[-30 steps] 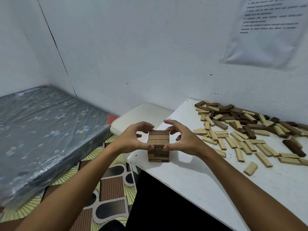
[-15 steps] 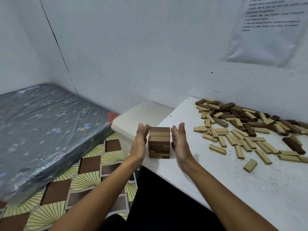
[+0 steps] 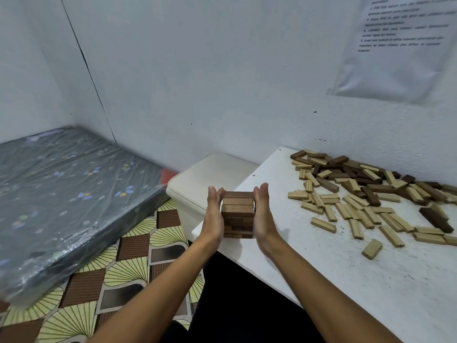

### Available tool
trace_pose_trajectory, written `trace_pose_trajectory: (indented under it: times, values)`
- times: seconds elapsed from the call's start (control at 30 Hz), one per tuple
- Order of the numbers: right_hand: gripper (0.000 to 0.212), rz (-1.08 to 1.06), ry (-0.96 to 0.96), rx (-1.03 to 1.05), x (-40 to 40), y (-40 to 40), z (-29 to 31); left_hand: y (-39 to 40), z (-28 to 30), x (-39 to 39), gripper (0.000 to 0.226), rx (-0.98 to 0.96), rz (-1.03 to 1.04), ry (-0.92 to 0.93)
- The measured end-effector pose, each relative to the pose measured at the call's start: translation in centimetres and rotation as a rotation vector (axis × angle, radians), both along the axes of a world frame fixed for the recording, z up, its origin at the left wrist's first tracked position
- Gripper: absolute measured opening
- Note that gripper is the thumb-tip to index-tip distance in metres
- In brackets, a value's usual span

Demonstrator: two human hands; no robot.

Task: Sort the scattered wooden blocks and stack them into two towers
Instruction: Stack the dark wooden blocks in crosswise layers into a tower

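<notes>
A short tower of dark brown wooden blocks (image 3: 238, 214) stands several layers high near the left corner of the white table (image 3: 321, 273). My left hand (image 3: 214, 216) lies flat against the tower's left side, fingers straight. Against its right side my right hand (image 3: 263, 216) presses the same way. A scattered heap of light and dark wooden blocks (image 3: 366, 191) covers the table's far right, by the wall.
A cream lidded box (image 3: 197, 184) stands just left of the table. A plastic-wrapped dark mattress (image 3: 61, 194) lies on the patterned floor (image 3: 123, 263) at left. A printed paper sheet (image 3: 400, 45) hangs on the wall. A single light block (image 3: 371, 248) lies apart.
One second ago both hands curled their fingertips on the tower's top. They then straightened beside it and have now closed in flat against its two sides.
</notes>
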State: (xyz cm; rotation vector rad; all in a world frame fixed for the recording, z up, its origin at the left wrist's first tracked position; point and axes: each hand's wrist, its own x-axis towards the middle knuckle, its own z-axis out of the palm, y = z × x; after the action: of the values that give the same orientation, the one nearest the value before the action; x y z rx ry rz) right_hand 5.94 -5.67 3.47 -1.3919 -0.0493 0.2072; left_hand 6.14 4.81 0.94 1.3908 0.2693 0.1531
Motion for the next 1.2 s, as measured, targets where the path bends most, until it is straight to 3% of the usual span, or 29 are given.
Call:
trace_pose_trajectory:
  times: [0.8, 1.2]
  values:
    - [0.050, -0.012, 0.015, 0.070, 0.9, 0.7, -1.7, -0.3, -0.1, 0.3, 0.070, -0.033, 0.007, 0.032]
    - [0.069, 0.016, 0.007, -0.029, 1.5, 0.1, -2.2, 0.3, 1.2, -0.4, 0.069, 0.052, -0.032, -0.031]
